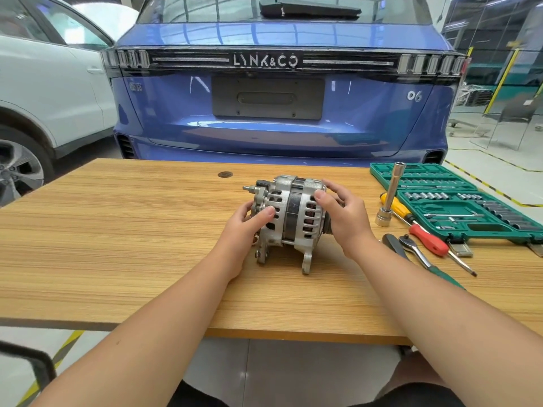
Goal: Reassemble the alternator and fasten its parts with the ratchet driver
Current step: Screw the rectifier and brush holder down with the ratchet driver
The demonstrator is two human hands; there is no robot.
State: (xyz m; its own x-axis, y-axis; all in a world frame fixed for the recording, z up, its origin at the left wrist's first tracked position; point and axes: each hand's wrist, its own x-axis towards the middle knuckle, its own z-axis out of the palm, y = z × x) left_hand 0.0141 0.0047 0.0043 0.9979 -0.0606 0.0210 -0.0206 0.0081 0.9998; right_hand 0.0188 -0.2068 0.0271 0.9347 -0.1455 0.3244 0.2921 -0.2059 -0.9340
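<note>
A silver alternator with a dark middle band lies on its side in the middle of the wooden table. My left hand grips its left housing, thumb on the vented face. My right hand grips the right end, thumb on top and fingers curled round the far side. A ratchet driver with a green handle lies on the table to the right, untouched.
An open green socket case sits at the right. A long socket stands upright beside it. A red-and-yellow screwdriver and a black-handled tool lie nearby. A blue car stands just behind the table.
</note>
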